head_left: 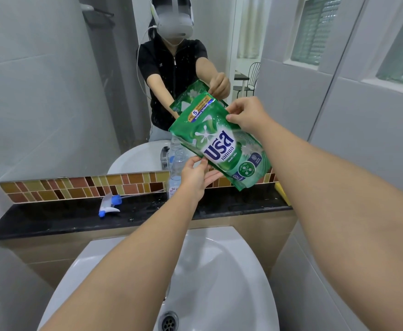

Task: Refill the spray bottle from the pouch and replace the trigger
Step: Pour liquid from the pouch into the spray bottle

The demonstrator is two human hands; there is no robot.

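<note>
A green refill pouch [222, 142] is held tilted in the air above the black ledge. My right hand [248, 114] pinches its upper right corner. My left hand [197, 174] holds its lower left edge, thumb on the front and fingers underneath. Behind the pouch a clear spray bottle [177, 168] stands upright on the ledge with no trigger on it; its lower part is hidden by my left hand. The white and blue trigger head [111, 205] lies on its side on the ledge, to the left of the bottle.
A black stone ledge [64, 218] runs below a tiled strip and a wall mirror [76, 91] that reflects me. A white washbasin [219, 271] with a drain [169, 321] lies below my arms. Something yellow [283, 191] sits at the ledge's right end.
</note>
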